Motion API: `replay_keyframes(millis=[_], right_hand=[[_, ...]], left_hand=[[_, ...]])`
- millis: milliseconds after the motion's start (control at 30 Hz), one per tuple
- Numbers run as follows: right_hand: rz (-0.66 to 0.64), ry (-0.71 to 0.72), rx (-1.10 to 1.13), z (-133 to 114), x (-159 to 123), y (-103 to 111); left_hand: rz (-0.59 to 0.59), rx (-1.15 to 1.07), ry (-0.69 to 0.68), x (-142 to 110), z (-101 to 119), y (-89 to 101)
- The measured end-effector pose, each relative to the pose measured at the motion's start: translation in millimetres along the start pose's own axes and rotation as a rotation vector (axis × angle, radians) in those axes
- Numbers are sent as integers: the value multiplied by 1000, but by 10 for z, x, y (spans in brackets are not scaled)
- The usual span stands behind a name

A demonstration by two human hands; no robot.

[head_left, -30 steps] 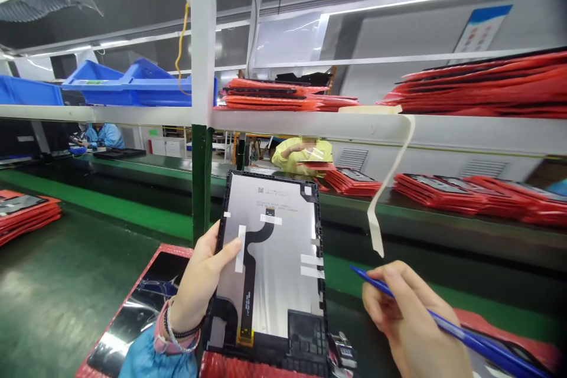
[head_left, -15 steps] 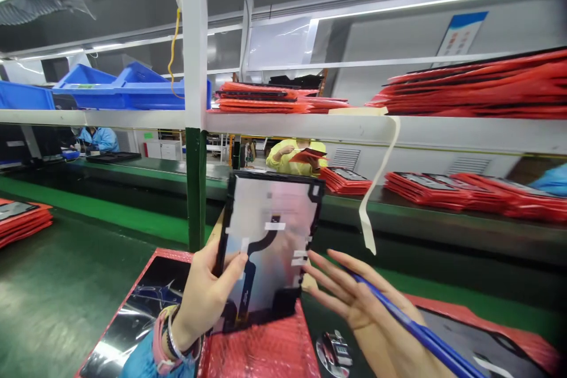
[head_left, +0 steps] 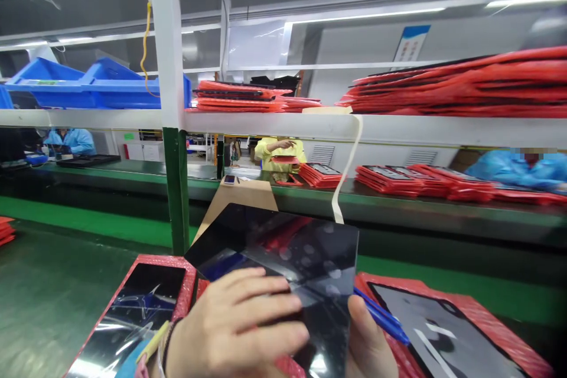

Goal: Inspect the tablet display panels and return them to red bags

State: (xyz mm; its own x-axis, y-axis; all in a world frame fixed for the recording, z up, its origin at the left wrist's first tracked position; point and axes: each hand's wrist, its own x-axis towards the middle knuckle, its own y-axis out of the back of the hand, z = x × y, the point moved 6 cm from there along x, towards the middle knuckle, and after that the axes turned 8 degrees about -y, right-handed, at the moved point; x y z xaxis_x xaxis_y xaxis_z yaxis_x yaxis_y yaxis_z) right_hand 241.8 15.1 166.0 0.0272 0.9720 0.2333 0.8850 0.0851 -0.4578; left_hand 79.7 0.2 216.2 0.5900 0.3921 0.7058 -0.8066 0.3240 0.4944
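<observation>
The person's left hand (head_left: 234, 328) lies flat over a thin, black, shiny glass panel (head_left: 305, 257), with the fingers a little spread and not wrapped around anything. The right hand (head_left: 370, 339) holds the panel at its lower right edge. The thumb shows there, but the other fingers are hidden. A long blue plastic pen (head_left: 383, 318) sticks out by that thumb and seems to be held in the same hand.

The panel is up in the air, tilted, above the dark green shiny bench (head_left: 39, 301). Its shiny side faces the person and has no red wrap over it. It is out in the open but not set down, so the work on it looks partly done. Its back is turned away, so nobody can tell if that side is finished.

To the left, another black shiny panel (head_left: 150, 290) lies on red bubble wrap (head_left: 190, 283). To the right, a flat grey-backed panel (head_left: 405, 301) with white strips (head_left: 429, 348) lies on crinkly red plastic wrap (head_left: 487, 319). Many red-wrapped flat packs (head_left: 469, 88) are piled on the white shelf (head_left: 266, 123).
</observation>
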Motion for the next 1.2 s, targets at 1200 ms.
replay_keyframes(millis=[1200], right_hand=[[-5, -63, 25, 156, -275, -343]], left_hand=[[1483, -785, 339, -447, -384, 393]])
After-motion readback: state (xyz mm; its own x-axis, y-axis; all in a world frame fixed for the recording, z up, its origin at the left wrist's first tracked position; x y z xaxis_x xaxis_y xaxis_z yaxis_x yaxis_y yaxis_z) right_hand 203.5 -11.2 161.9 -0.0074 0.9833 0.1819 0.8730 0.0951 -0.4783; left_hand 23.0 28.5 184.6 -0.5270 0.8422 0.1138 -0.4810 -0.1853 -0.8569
